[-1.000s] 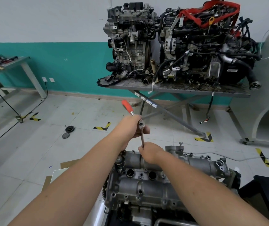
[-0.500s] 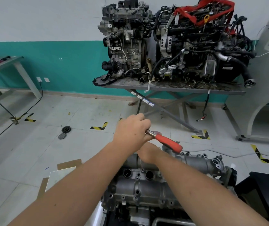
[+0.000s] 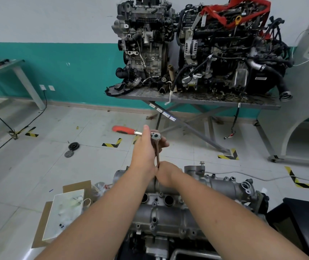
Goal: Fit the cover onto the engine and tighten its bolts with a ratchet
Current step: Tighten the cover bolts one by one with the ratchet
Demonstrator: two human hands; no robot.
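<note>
A grey aluminium cover (image 3: 170,209) lies on top of the engine in front of me, with round plug holes and several bolts along its edges. A ratchet (image 3: 126,130) with a red handle stands on a long extension bar (image 3: 157,155) that drops to the cover's far edge. The red handle points left. My left hand (image 3: 147,149) grips the ratchet at its head. My right hand (image 3: 167,173) grips the lower end of the extension bar, just above the cover. The socket and the bolt under it are hidden by my hands.
A metal table (image 3: 196,100) by the teal wall carries two dirty engines (image 3: 206,45). A pulley (image 3: 73,146) and a disc lie on the tiled floor to the left. Cardboard with a clear parts bag (image 3: 65,211) sits left of the engine. A black bench (image 3: 307,222) is at right.
The ratchet handle swung from pointing right over the cover back round to pointing left. My left hand turned with it; my right hand stayed on the extension bar.
</note>
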